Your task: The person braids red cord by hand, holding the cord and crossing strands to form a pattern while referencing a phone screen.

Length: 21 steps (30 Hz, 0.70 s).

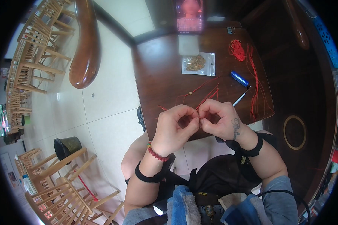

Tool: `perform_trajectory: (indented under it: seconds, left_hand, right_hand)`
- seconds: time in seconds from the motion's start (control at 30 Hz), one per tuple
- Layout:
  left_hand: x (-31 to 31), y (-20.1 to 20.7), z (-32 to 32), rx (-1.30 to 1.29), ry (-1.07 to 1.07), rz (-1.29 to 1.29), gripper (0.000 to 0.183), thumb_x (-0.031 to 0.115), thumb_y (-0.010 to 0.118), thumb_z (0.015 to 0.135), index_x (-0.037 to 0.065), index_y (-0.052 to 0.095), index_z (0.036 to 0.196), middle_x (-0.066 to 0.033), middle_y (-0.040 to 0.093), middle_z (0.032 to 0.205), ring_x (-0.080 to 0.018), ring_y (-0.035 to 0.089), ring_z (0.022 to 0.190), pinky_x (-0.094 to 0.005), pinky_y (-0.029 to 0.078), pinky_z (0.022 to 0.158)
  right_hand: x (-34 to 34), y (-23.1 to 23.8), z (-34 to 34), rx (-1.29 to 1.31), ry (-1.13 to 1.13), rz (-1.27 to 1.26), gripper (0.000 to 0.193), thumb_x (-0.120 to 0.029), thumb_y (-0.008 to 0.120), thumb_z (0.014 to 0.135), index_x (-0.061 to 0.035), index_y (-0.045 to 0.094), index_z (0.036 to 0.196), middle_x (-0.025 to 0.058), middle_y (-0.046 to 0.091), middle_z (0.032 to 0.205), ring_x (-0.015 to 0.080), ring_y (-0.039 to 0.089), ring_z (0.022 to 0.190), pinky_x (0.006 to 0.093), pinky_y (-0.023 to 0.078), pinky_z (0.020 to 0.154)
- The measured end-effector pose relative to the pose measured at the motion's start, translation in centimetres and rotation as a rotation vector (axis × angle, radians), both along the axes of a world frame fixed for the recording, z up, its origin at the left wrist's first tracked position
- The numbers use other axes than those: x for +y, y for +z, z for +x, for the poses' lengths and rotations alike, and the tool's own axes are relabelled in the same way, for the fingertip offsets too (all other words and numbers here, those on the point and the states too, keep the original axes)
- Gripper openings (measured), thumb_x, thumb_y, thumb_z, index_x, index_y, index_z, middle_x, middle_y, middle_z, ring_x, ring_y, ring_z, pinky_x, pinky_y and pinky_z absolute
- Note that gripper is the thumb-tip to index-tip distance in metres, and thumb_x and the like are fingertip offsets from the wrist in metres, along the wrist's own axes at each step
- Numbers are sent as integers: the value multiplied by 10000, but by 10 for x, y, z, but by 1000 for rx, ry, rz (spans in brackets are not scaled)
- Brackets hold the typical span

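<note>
My left hand (176, 123) and my right hand (218, 117) meet at the near edge of the dark wooden table, fingertips pinched close together. Between them runs a red cord (208, 98), its strands spreading onto the tabletop beyond my fingers; the exact spot I pinch is hidden by the fingers. Just past my hands another red cord with a small gold bead (190, 93) lies on the wood. To the right of my right hand rest a thin white-handled tool (239, 99) and a blue lighter (239, 78).
A clear bag of gold beads (198, 63) lies farther back, below a pale square box (188, 45) and a lit phone (190, 17). Bundled red cord (237, 50) and long loose red strands (254, 82) lie at the right. Wooden chairs (69, 187) and a black bin (67, 148) stand left.
</note>
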<state>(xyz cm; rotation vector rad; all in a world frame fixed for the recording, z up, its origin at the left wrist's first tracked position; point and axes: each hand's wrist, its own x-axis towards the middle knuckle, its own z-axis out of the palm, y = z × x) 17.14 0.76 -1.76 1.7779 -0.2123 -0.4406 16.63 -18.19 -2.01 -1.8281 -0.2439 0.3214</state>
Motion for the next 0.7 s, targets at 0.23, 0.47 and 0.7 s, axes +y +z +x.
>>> perform_trajectory:
  seconds: [0.23,0.47,0.7]
  left_hand:
    - [0,2,0,11,-6,-12,88,35,655,826,-17,639,895,-25,643,789,-69,576,740,-213,467,665]
    - [1,1,0,5,1,-27,82,26,650,829,-17,640,899,-27,646,796,-74,588,749,-216,472,672]
    - [5,4,2,43,47,-23,95,20,657,825,-18,642,910,-28,648,815,-79,589,752,-222,478,690]
  right_hand:
    - [-1,-6,0,53,-4,97,100,-72,631,772,-58,566,847,-7,586,661,49,565,600,217,449,544]
    - [-1,-10,-2,158,-12,233,121,-68,622,798,-58,555,898,-34,594,695,13,521,615,189,401,546]
    - [-2,-3,0,165,-25,121,133,-70,634,833,-29,599,956,-11,627,730,28,543,618,189,416,558]
